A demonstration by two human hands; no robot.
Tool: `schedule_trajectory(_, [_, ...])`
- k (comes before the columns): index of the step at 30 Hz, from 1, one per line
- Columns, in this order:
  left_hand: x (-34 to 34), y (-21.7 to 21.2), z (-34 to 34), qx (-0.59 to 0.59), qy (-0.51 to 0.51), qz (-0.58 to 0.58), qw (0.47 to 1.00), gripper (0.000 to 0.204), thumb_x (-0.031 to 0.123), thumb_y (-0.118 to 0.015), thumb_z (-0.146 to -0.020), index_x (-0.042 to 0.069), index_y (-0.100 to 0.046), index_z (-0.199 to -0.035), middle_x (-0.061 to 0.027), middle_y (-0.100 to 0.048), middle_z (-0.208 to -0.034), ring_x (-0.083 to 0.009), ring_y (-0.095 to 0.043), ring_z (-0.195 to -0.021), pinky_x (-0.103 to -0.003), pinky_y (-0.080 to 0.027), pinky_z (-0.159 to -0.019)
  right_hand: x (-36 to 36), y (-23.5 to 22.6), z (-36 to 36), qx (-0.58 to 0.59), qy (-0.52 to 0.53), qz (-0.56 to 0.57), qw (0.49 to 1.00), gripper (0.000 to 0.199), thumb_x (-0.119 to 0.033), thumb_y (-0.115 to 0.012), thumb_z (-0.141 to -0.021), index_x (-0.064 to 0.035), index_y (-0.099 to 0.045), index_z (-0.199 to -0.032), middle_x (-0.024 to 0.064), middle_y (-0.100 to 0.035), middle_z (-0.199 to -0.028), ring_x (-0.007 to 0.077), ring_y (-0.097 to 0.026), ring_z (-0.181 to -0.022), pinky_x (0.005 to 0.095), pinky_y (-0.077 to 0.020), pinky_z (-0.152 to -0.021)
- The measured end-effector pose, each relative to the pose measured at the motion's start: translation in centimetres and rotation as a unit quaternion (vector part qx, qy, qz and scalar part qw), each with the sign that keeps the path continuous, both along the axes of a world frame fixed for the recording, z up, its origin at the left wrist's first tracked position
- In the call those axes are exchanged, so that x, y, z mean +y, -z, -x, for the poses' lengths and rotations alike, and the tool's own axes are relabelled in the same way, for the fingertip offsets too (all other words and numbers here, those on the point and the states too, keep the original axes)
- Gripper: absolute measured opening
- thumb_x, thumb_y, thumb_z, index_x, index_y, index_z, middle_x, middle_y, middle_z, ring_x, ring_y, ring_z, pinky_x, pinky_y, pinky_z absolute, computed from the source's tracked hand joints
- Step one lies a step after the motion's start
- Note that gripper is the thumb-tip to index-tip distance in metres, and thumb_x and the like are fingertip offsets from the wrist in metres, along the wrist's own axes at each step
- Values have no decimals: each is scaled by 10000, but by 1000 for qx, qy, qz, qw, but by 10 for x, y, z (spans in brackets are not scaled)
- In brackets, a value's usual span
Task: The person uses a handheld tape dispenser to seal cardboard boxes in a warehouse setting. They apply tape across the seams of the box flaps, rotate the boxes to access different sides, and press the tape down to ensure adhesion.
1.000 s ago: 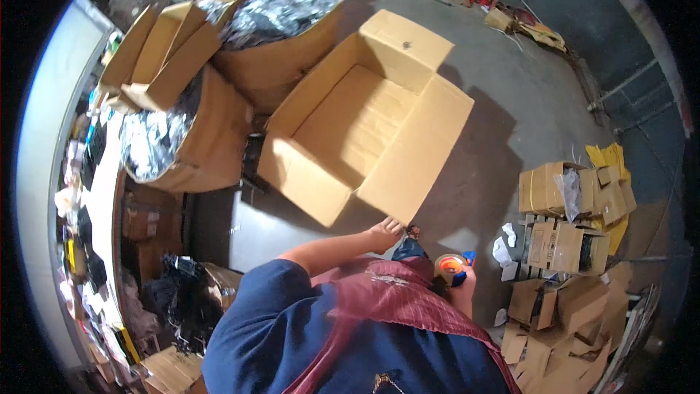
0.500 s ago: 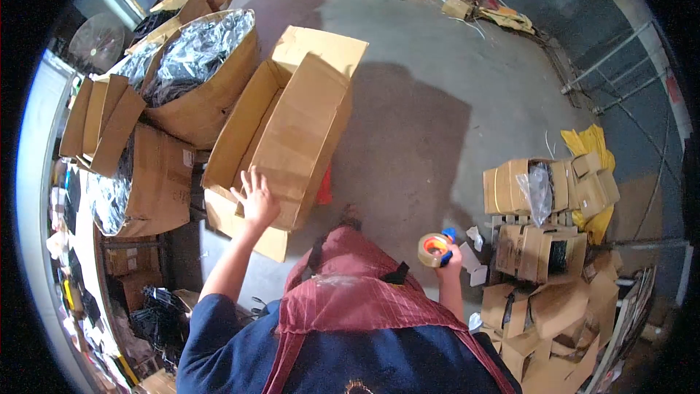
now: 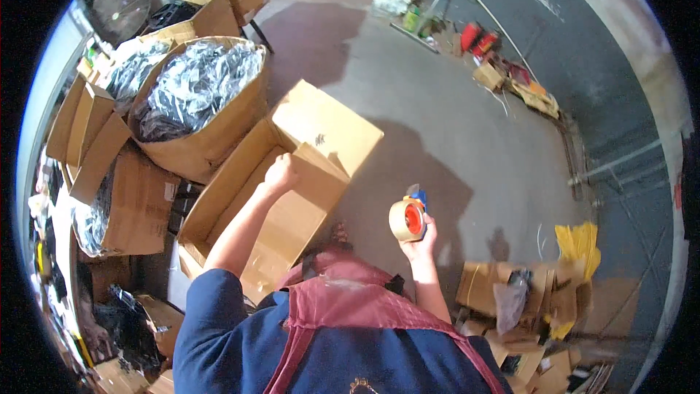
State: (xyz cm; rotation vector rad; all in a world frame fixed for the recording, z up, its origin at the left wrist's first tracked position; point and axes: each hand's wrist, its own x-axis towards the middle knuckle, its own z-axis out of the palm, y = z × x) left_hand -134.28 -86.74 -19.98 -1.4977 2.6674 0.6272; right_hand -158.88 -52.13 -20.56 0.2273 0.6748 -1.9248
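A large brown cardboard box point(image 3: 219, 201) stands in front of me to the left, its top open and a far end flap point(image 3: 328, 128) standing out. My left hand point(image 3: 281, 173) is closed at the far edge of the long side flap point(image 3: 292, 211), its fingertips partly hidden. To the right, my right hand point(image 3: 419, 242) is wrapped round a blue tape dispenser point(image 3: 418, 195). On it sits a wide roll of clear tan packing tape point(image 3: 399, 221) with a red hub. The dispenser is held up, apart from the box.
Cartons filled with plastic-wrapped dark goods point(image 3: 200, 84) crowd the left, beside a fan point(image 3: 122, 9). At lower right are more cartons point(image 3: 477, 284) and a yellow sack point(image 3: 577, 248). Red fire extinguishers point(image 3: 483, 45) and a metal frame point(image 3: 620, 171) are along the far right wall.
My left hand has gone from spread at the box's near end to closed farther along it. The long flap sits lower. My right hand has brought the tape dispenser forward and left.
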Motion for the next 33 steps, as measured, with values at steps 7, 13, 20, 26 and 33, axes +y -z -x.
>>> schedule_trajectory(7, [-64, -37, 73, 65, 48, -289, 954, 591, 311, -794, -707, 80, -697, -1242, -134, -715, -1054, -232, -666, -1004, -375, -535, -860, -173, 40, 74, -9, -110, 23, 994, 612, -379, -601, -792, -64, -572, -1315, 119, -654, -1235, 306, -648, -1111, 467, -540, -983])
schedule_trajectory(13, [-47, -69, 80, 136, -35, -377, 915, 443, 256, -785, -740, 91, -742, -1150, -75, -730, -960, -187, -680, -872, -331, -546, -752, -255, 22, 97, 61, -250, -44, 965, 501, -294, -692, -779, -45, -631, -1209, 78, -689, -1076, 210, -673, -969, 357, -553, -877])
schedule_trajectory(20, [51, -219, 104, 158, -40, 11, 987, 175, 74, -676, -821, 87, -744, -982, -138, -737, -864, -308, -708, -774, -383, -574, -705, -302, -139, 105, 613, -331, 78, 713, 382, -278, -786, -767, 5, -694, -1006, 52, -692, -873, 142, -641, -837, 319, -511, -759])
schedule_trajectory(26, [139, -287, 167, 260, -63, 275, 924, 363, 30, -675, -690, 108, -716, -1042, -102, -705, -844, -263, -680, -719, -367, -566, -621, -317, -243, 137, 652, -174, 186, 714, 407, -167, -814, -654, -27, -669, -1008, 68, -664, -915, 175, -611, -811, 323, -504, -754])
schedule_trajectory(33, [214, -264, 196, 256, -165, 435, 848, 333, -9, -669, -694, 3, -716, -1024, -133, -720, -962, -265, -716, -789, -346, -607, -676, -280, -264, 104, 744, -14, 443, 500, 621, -370, -816, -598, 28, -691, -1058, 218, -704, -1051, 384, -698, -881, 428, -571, -795])
